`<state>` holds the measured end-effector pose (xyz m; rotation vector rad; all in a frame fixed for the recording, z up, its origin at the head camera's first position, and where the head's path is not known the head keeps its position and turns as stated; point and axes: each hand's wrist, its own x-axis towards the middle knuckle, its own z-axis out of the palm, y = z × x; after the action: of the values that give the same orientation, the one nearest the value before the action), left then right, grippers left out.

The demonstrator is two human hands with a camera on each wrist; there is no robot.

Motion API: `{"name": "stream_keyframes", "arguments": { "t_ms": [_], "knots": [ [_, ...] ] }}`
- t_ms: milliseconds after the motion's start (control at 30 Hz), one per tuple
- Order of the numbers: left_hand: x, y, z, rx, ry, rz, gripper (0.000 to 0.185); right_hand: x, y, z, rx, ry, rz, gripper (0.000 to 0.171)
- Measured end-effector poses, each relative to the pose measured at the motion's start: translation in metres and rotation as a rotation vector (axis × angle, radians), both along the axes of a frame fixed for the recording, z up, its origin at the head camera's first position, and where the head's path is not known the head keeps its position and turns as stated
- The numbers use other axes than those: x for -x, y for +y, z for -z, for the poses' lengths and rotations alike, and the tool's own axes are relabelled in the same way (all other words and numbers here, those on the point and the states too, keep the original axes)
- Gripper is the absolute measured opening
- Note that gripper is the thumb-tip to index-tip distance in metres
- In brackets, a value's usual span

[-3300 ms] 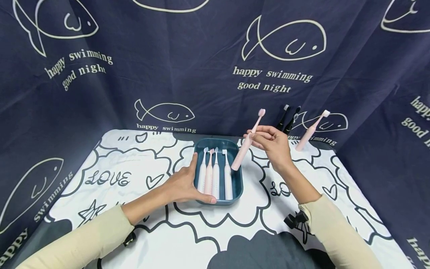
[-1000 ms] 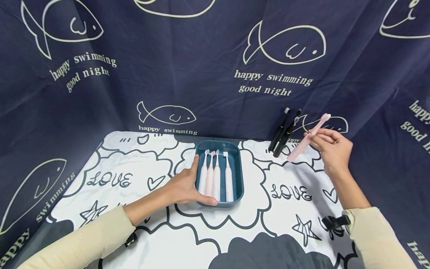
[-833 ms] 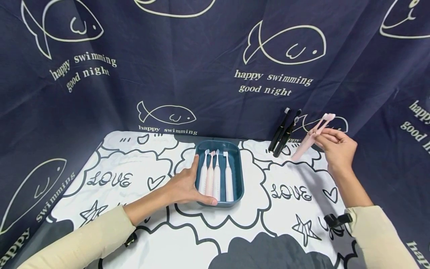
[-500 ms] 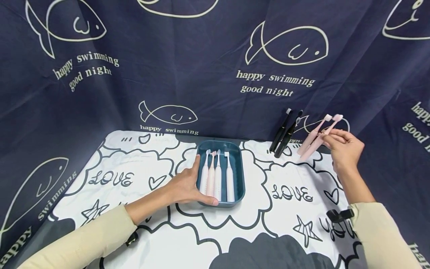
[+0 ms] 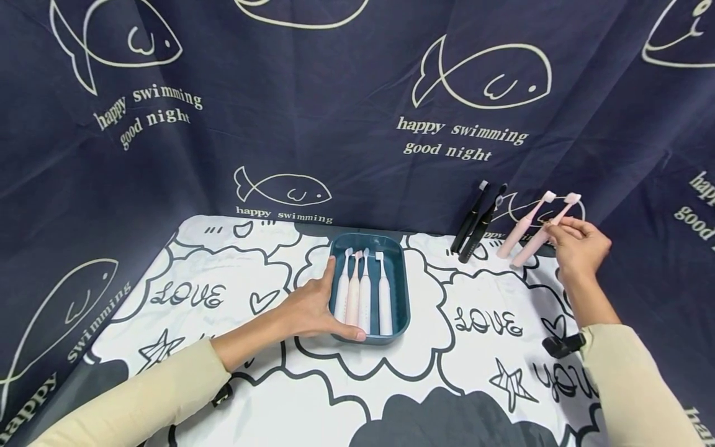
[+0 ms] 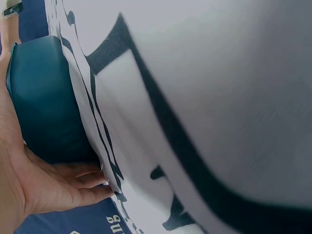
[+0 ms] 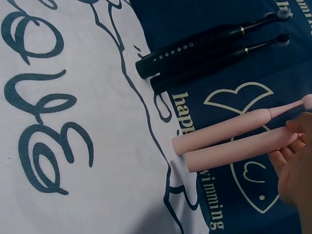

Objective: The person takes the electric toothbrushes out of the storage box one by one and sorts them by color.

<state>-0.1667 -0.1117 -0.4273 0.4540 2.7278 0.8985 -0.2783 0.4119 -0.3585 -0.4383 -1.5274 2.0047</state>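
Observation:
My left hand [image 5: 317,308] rests against the left side of a teal tray [image 5: 403,298], fingers straight along its wall and thumb along the front rim; the left wrist view shows the palm [image 6: 48,187] flat against the tray [image 6: 44,102]. Several white and pink electric toothbrushes [image 5: 365,298] lie side by side in it. At the back right my right hand [image 5: 556,223] pinches the neck of a pink toothbrush [image 5: 533,245], which leans on the backdrop beside another pink one [image 5: 516,233]. In the right wrist view my fingertips [image 7: 295,134] touch that toothbrush [image 7: 234,151], next to its twin [image 7: 219,130].
Two black toothbrushes [image 5: 475,226] lean on the navy curtain [image 5: 335,124] left of the pink pair, and show again [image 7: 195,51] from the wrist. A white tablecloth with black drawings [image 5: 279,385] covers the table. A black strap [image 5: 563,345] sits on my right wrist.
My right hand carried the pink toothbrush from over the tray to the back right and leaned it beside the other pink one. The left hand stayed on the tray.

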Motion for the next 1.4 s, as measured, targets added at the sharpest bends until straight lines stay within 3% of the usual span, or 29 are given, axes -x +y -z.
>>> {"name": "stream_keyframes", "arguments": {
  "t_ms": [733,1200,1400],
  "knots": [
    [0.001,0.000,0.002,-0.007,0.014,0.001,0.175,0.027,0.015,0.016,-0.032,-0.031,0.051,0.034],
    [0.000,0.001,0.000,-0.002,0.020,0.000,0.177,0.034,0.021,0.026,-0.110,-0.043,0.070,0.033],
    [0.000,0.001,0.000,0.003,0.014,-0.001,0.177,0.035,0.020,0.029,-0.209,-0.067,0.099,0.031]
  ]
}}
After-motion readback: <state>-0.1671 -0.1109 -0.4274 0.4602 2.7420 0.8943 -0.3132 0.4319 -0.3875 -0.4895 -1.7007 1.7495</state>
